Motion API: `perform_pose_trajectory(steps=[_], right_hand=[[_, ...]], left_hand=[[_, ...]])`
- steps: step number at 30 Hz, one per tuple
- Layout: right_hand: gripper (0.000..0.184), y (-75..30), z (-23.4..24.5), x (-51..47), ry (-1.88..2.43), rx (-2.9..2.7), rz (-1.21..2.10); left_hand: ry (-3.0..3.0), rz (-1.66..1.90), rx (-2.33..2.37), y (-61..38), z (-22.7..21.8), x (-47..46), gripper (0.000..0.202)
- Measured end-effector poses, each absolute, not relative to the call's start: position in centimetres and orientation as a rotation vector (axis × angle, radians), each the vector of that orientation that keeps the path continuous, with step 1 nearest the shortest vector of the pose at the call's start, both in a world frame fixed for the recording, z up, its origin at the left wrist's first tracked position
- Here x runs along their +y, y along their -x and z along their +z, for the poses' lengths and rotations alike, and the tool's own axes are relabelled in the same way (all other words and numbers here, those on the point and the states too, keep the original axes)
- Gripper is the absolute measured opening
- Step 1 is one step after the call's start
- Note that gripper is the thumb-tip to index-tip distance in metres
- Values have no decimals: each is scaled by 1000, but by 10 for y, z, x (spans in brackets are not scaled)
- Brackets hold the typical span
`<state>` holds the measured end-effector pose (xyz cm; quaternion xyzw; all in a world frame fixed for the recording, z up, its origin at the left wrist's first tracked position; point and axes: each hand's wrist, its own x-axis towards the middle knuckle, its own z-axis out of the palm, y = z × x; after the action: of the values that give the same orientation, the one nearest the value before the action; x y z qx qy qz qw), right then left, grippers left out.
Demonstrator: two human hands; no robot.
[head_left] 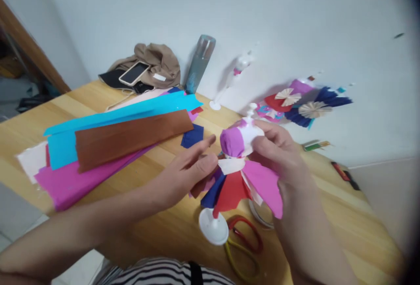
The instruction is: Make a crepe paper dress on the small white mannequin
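Observation:
Tilted above the table is a small white mannequin stand (255,131) with a round base (214,228). Purple paper (232,142) wraps part of its torso. From its waist hang paper strips in several colours, among them a red strip (232,192) and a pink strip (262,181). My right hand (278,149) is closed around the torso from the right. At the left of the waist, my left hand (192,167) has its fingers stretched out, its thumb close to the strips; whether it touches them I cannot tell.
Folded blue paper (124,116), brown paper (134,138) and magenta paper (75,184) lie on the left. Behind stand a bottle (199,64), a bare mannequin (241,64) and paper-dressed figures (305,105). Scissors (244,245) and a tape roll (260,215) lie near me.

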<state>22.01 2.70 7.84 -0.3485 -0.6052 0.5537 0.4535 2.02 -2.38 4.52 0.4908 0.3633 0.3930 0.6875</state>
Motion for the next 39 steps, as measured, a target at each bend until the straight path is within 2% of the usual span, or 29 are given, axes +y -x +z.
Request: perform_pose_trajectory(steps=[2, 6, 8, 10, 14, 23, 27, 31, 39], right_hand=[[30, -230, 85, 24, 781, -1539, 1222], [23, -248, 94, 26, 569, -1695, 975], [21, -255, 94, 29, 519, -1700, 902], [21, -260, 90, 31, 531, -1663, 882], [24, -264, 79, 33, 629, -1552, 934], [34, -265, 67, 43, 692, -1409, 947], [40, -262, 64, 46, 711, -1375, 964], [39, -260, 65, 45, 701, -1375, 956], [35, -259, 68, 42, 742, -1293, 1033]], left_hand=[[-1136, 948, 777, -22, 53, -23, 66], [-1470, 1256, 908, -26, 72, -20, 27], [-1701, 1461, 925, -28, 83, -19, 14], [-1966, 1551, 864, -31, 93, -17, 13], [-2334, 1398, 811, -40, 101, -8, 15], [-2267, 1245, 824, -48, 90, 6, 22], [-2469, 1208, 805, -49, 83, 11, 25], [-2637, 1171, 778, -51, 79, 13, 31], [-2615, 1013, 915, -54, 76, 7, 16]])
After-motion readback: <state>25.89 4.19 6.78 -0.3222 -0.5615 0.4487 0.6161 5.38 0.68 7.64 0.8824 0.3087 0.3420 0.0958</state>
